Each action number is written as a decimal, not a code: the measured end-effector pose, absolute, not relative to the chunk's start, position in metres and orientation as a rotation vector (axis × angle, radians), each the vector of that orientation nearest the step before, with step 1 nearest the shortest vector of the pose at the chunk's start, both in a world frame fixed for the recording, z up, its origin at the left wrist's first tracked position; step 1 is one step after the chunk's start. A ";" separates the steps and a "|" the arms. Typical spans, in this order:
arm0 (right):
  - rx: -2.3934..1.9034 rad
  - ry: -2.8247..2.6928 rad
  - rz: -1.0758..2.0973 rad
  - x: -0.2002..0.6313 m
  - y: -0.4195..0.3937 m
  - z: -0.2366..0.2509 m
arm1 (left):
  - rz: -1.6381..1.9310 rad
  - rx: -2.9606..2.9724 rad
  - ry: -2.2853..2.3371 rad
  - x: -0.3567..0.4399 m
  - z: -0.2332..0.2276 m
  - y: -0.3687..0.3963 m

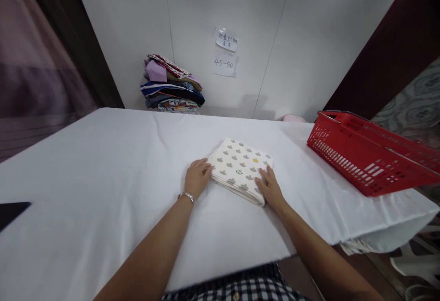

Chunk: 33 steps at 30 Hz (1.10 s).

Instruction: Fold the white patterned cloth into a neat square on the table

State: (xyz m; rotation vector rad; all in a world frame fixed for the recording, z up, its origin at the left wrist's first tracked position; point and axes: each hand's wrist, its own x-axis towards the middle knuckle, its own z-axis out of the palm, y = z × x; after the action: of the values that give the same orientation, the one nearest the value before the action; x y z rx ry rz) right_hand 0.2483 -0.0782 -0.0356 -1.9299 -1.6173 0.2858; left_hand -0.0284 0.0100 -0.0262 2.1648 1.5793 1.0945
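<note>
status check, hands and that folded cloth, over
Left hand flat against the folded cloth's left edge. Right hand resting on its near right corner. Cloth lies folded on the white table. Red basket off right, apart.

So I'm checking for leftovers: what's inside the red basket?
Through the red basket's slotted wall and over its rim nothing shows. Its floor is hidden by the near wall, so flat items there can't be ruled out.
</note>
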 end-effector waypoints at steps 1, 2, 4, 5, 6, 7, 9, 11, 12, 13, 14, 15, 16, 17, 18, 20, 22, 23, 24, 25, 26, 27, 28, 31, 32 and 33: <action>-1.939 -1.541 0.325 0.250 -0.080 -0.038 | 1.118 2.100 1.617 -0.030 -0.028 0.012; -1.944 -1.483 0.363 0.251 -0.080 -0.039 | 1.124 2.038 1.641 -0.032 -0.030 0.013; -1.947 -1.420 0.416 0.253 -0.076 -0.041 | 1.088 1.963 1.635 -0.034 -0.031 0.015; -1.951 -1.409 0.427 0.255 -0.072 -0.041 | 1.058 1.953 1.620 -0.034 -0.030 0.015; -1.956 -1.410 0.431 0.257 -0.066 -0.040 | 1.031 1.953 1.614 -0.034 -0.028 0.013; -1.959 -1.422 0.429 0.260 -0.058 -0.038 | 1.005 1.954 1.624 -0.033 -0.025 0.011; -1.944 -1.496 0.420 0.271 -0.040 -0.033 | 0.926 1.962 1.676 -0.031 -0.018 0.005; -1.937 -1.644 0.397 0.283 -0.021 -0.024 | 0.807 1.986 1.724 -0.028 -0.012 -0.004; -1.948 -1.726 0.378 0.287 -0.012 -0.018 | 0.753 2.004 1.736 -0.027 -0.009 -0.008; -1.961 -1.798 0.358 0.290 -0.004 -0.013 | 0.709 2.021 1.739 -0.025 -0.007 -0.011; -1.972 -1.856 0.336 0.291 0.003 -0.007 | 0.682 2.036 1.738 -0.025 -0.006 -0.014; -1.975 -1.896 0.316 0.289 0.009 -0.002 | 0.672 2.046 1.739 -0.024 -0.006 -0.016; -1.962 -1.924 0.302 0.284 0.013 0.003 | 0.681 2.054 1.748 -0.024 -0.005 -0.017; -1.936 -1.952 0.289 0.276 0.016 0.007 | 0.710 2.068 1.761 -0.024 -0.005 -0.017; -1.906 -1.995 0.271 0.267 0.018 0.011 | 0.759 2.096 1.768 -0.023 -0.005 -0.016; -1.849 -2.109 0.242 0.245 0.020 0.015 | 0.900 2.188 1.737 -0.019 -0.003 -0.013; -1.819 -2.224 0.230 0.224 0.023 0.016 | 1.017 2.302 1.631 -0.011 -0.001 -0.009; -1.819 -2.267 0.231 0.216 0.025 0.016 | 1.038 2.358 1.566 -0.006 0.001 -0.006; -1.823 -2.297 0.234 0.210 0.028 0.015 | 1.032 2.407 1.510 0.001 0.002 -0.003; -1.828 -2.320 0.234 0.206 0.031 0.013 | 0.999 2.445 1.472 0.006 0.003 0.000; -1.835 -2.340 0.233 0.204 0.034 0.012 | 0.937 2.464 1.460 0.012 0.003 0.004; -1.850 -2.353 0.233 0.204 0.038 0.010 | 0.852 2.457 1.473 0.016 0.002 0.008; -1.874 -2.360 0.239 0.206 0.041 0.008 | 0.760 2.429 1.497 0.018 0.000 0.012; -1.956 -2.353 0.266 0.219 0.049 0.003 | 0.574 2.309 1.540 0.018 -0.010 0.021; -1.967 -2.353 0.266 0.223 0.051 0.001 | 0.564 2.289 1.536 0.017 -0.013 0.023; -1.972 -2.354 0.256 0.228 0.053 0.001 | 0.576 2.280 1.530 0.015 -0.016 0.024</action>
State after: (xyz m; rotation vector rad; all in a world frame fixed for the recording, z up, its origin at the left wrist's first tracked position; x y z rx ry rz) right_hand 0.2278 0.0530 0.0007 -1.9720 -2.3539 0.2556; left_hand 0.0147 0.0243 -0.0165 2.2797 1.5299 0.5756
